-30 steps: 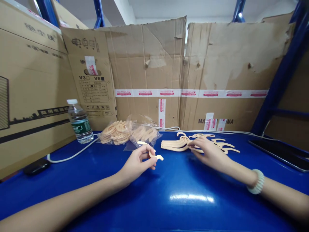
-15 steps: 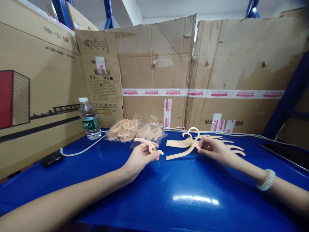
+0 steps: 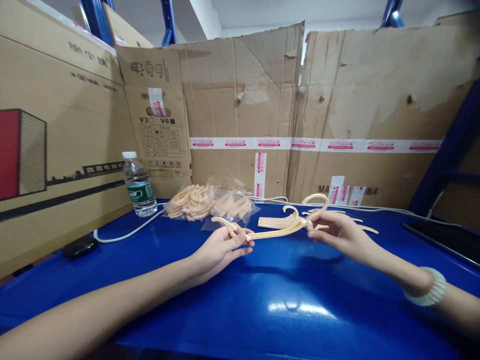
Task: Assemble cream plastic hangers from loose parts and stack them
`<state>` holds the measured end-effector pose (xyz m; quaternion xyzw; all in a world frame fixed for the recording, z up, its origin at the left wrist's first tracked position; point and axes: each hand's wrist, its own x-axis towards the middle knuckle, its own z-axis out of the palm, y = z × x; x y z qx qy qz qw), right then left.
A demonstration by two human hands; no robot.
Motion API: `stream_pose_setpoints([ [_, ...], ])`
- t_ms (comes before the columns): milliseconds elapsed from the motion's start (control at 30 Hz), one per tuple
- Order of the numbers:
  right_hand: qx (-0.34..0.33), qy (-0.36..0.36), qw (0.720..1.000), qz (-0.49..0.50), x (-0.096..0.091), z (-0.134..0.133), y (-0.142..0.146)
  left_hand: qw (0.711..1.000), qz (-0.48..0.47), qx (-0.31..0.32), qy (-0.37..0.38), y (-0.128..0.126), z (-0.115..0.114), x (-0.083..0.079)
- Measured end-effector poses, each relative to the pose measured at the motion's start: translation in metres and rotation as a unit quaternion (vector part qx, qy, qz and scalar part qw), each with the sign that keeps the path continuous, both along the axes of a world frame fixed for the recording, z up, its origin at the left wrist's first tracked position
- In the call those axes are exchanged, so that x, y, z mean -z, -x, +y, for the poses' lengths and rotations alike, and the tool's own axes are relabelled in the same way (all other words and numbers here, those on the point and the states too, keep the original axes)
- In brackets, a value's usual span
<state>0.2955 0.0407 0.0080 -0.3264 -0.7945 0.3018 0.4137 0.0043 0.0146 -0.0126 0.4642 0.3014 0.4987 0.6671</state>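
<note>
My right hand (image 3: 332, 231) is closed on the middle of a cream plastic hanger (image 3: 279, 233), just below its hook. The hanger is raised above the table, one arm reaching left. My left hand (image 3: 227, 246) pinches a small curved cream hanger piece (image 3: 224, 222). That piece meets the end of the hanger's left arm at my left fingertips; whether the two are joined I cannot tell. Behind the held hanger lie more cream hangers (image 3: 275, 221) in a row on the table, partly hidden by my right hand.
Clear plastic bags of cream pieces (image 3: 193, 201) lie at the back of the blue table (image 3: 232, 310). A water bottle (image 3: 140, 187) and a black object (image 3: 80, 247) stand on the left. A white cable (image 3: 123, 239) runs along the back. Cardboard (image 3: 240, 110) walls the rear.
My right hand has lifted the hanger off the row and brought it left and nearer. Its left arm end now meets the small piece in my left hand, which has barely moved.
</note>
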Motion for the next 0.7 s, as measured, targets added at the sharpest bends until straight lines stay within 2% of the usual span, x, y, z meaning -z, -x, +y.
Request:
stream_pose_setpoints([
  [100, -0.005, -0.019, 1.0, 0.013, 0.0015, -0.0004, -0.0001, 0.999, -0.031, 0.023, 0.028, 0.001, 0.0008, 0.0012],
  [300, 0.0, -0.045, 0.999, 0.016, 0.0042, 0.0, -0.0004, 0.996, -0.053, 0.019, 0.071, 0.0012, -0.001, -0.0031],
  [600, 0.002, -0.148, 0.988, -0.032, 0.0034, -0.0037, 0.0008, 0.997, -0.008, -0.021, 0.077, 0.0002, -0.0024, -0.0076],
  [700, -0.004, -0.153, 0.987, -0.046, 0.0042, -0.0084, 0.0027, 0.998, 0.007, -0.033, 0.059, 0.0016, -0.0025, -0.0074],
])
